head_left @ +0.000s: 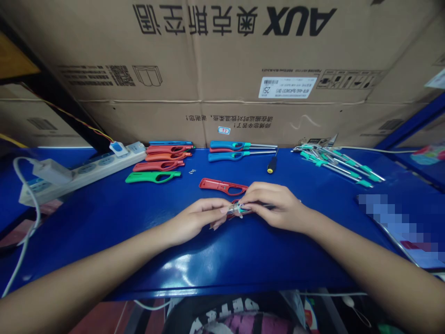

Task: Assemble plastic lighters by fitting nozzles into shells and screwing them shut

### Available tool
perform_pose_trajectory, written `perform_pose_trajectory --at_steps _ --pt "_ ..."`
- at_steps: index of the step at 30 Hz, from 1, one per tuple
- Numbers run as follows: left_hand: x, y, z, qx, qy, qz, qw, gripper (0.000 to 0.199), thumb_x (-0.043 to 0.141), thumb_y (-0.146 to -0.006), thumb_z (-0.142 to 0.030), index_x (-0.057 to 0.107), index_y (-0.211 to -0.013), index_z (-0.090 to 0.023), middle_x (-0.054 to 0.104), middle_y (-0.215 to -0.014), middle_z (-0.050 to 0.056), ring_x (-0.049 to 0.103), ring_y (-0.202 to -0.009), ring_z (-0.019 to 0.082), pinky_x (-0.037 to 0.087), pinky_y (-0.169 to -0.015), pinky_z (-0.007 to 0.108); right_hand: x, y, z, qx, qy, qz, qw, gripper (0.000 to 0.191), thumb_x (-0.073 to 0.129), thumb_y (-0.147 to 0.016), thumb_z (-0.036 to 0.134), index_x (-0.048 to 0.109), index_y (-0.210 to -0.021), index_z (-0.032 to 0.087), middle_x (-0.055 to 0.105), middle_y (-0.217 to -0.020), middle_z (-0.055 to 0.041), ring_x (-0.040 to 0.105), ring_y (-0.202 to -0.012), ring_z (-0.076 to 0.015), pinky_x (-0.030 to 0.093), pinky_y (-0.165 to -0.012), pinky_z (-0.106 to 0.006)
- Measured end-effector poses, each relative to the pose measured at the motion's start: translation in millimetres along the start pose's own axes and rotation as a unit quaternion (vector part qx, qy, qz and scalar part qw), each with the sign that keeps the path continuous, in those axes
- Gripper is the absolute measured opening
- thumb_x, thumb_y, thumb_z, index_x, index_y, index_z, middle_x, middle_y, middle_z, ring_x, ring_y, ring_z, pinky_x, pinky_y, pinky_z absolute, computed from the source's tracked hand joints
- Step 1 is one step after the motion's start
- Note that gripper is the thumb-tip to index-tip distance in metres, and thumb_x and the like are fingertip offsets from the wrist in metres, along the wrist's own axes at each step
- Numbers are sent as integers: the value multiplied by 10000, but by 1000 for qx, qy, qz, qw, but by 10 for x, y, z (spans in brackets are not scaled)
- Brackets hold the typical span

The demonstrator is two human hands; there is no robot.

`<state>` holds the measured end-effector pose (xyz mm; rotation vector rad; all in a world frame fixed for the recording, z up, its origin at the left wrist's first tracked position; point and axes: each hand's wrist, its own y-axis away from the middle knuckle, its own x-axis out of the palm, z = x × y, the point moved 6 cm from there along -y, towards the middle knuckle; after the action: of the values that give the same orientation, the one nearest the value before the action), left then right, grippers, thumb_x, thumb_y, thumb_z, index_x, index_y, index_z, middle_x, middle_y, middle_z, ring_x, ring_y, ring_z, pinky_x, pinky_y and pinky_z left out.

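In front of me, my left hand [203, 218] and my right hand [276, 204] meet over a partly assembled red lighter [235, 202]. My left thumb and fingers pinch its clear, metallic-looking inner end. From the other side, the fingertips of my right hand close on the teal part beside it. Much of the piece is hidden by my fingers. Just beyond them lies a loose red lighter handle shell [215, 185] with a trigger loop, touching neither the left hand nor the piece held.
Several coloured handle shells [158, 165] lie at back left, near a power strip [86, 169]. Lighters with metal tubes [227, 157] and a screwdriver [271, 165] sit at the back middle. Teal-and-metal lighter rods [335, 162] are piled right. A cardboard box [222, 55] stands behind the blue table [167, 250].
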<state>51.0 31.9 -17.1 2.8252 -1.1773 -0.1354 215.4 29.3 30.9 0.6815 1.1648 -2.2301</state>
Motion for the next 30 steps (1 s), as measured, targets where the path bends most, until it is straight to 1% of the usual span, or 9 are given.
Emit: perform_pose_trajectory --at_steps 4,7,10,15,19,22,25,28,30 --pt "-4 -3 12 -6 26 -13 1000 315 523 -979 -383 693 -985 -118 482 -692 -4 413 -659 134 323 -647 287 -15 10 -66 21 13 -21 999 168 602 -968 168 710 -1091 208 688 -954 -62 664 -851 -144 555 -752 -282" --pt "-51 -4 17 -6 75 -72 995 274 591 -932 -390 673 -928 -128 464 -684 -9 396 -634 125 315 -610 277 -25 25 -140 69 27 -29 997 208 637 -948 212 691 -1149 229 665 -966 -50 635 -776 -136 529 -662 -267" --pt "-100 -9 26 -10 143 -128 981 268 653 -874 -394 664 -920 -131 392 -630 -31 351 -588 113 306 -572 261 62 44 -173 100 47 33 993 199 647 -935 224 674 -1131 221 650 -1022 -54 623 -794 -139 524 -684 -273" --pt "-125 -35 41 -26 209 -150 966 262 686 -837 -357 685 -938 -115 379 -612 -32 352 -575 114 310 -553 246 314 114 -153 71 128 192 970 160 541 -988 207 655 -1100 206 641 -1121 -75 645 -944 -187 530 -774 -320" --pt "-127 -50 45 -28 218 -150 964 255 704 -820 -356 671 -903 -117 374 -608 -35 349 -565 109 306 -543 236 335 118 -137 78 142 197 967 162 492 -1017 228 647 -1037 182 644 -1083 -87 641 -904 -184 523 -758 -316" --pt "-133 -51 45 -25 210 -153 965 245 701 -827 -368 632 -827 -133 336 -596 -50 305 -542 97 277 -524 231 248 77 -112 107 86 145 980 122 523 -996 192 642 -973 174 660 -1026 -78 643 -874 -165 521 -767 -298" --pt "-156 -39 44 -31 189 -166 967 276 686 -848 -382 573 -747 -152 273 -577 -73 236 -509 81 218 -496 230 186 72 -167 188 -17 101 977 62 572 -960 191 622 -928 173 670 -840 -30 635 -653 -109 518 -646 -247" --pt "-187 -22 29 -44 154 -178 971 320 671 -864 -404 540 -704 -159 268 -552 -81 222 -484 72 195 -482 235 275 154 -307 311 -166 115 929 87 603 -949 260 598 -936 174 629 -614 36 624 -495 -94 514 -531 -211" --pt "-200 -16 16 -55 129 -177 974 327 659 -875 -430 575 -731 -149 277 -533 -85 226 -475 70 195 -477 235 356 201 -377 353 -253 118 893 163 655 -919 316 602 -954 166 658 -638 26 645 -497 -102 535 -508 -213"
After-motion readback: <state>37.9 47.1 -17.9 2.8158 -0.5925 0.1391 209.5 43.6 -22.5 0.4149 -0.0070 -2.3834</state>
